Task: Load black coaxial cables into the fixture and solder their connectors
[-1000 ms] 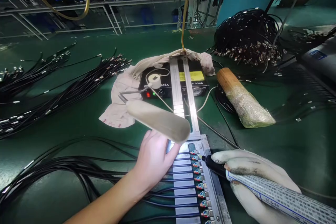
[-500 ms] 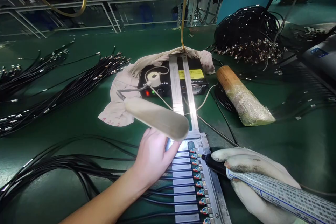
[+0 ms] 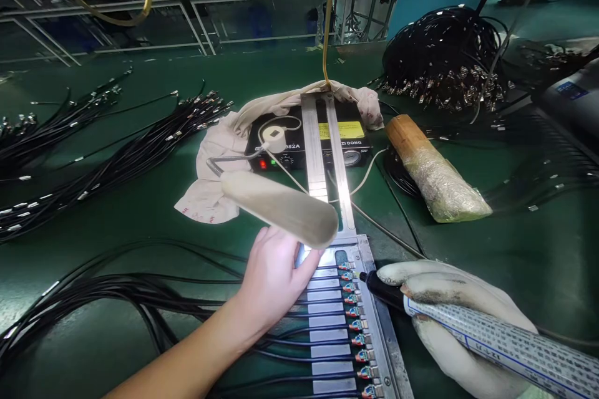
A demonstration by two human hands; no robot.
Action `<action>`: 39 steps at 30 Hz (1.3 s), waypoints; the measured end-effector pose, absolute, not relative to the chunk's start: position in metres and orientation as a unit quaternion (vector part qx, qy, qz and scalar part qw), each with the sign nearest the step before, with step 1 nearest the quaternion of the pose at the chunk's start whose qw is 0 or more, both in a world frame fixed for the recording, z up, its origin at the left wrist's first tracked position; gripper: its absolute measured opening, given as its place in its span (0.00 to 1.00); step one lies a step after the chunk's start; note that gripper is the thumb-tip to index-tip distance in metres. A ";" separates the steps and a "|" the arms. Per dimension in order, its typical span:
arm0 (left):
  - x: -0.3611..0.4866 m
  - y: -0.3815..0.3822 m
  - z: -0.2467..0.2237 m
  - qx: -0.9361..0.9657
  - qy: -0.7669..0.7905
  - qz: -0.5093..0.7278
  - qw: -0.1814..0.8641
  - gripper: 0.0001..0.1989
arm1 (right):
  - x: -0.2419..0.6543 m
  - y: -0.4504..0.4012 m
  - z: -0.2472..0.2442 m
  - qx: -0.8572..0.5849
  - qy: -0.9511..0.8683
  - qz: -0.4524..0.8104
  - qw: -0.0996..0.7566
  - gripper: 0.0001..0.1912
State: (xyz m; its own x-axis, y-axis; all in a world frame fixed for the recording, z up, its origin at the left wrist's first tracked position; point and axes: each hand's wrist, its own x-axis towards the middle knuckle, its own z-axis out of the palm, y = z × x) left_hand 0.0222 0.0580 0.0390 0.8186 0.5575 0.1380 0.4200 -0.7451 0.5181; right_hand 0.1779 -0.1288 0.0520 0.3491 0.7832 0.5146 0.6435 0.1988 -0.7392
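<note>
Right hand (image 3: pixel 461 292) clenched around the tube (image 3: pixel 515 340), nozzle (image 3: pixel 381 290) just beside the connectors (image 3: pixel 352 299) lined along the jig's (image 3: pixel 380 321) right edge! Left hand (image 3: pixel 276 268) at the jig's far left corner, its grip hidden, can't tell.

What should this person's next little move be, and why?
Perhaps the right hand should shift the printed tube slightly, bringing its black tip to a neighbouring connector. The tip points at one connector near the upper end of the row, and more lie lined up below it on the metal fixture.
</note>
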 end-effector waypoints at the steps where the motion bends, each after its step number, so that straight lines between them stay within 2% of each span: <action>1: 0.022 0.058 0.039 0.923 0.265 0.143 0.239 0.09 | 0.178 -0.128 0.053 -0.631 -0.566 0.065 0.526 0.12; 39: 0.021 0.060 0.039 0.926 0.259 0.144 0.233 0.09 | 0.182 -0.127 0.053 -0.605 -0.583 0.067 0.538 0.11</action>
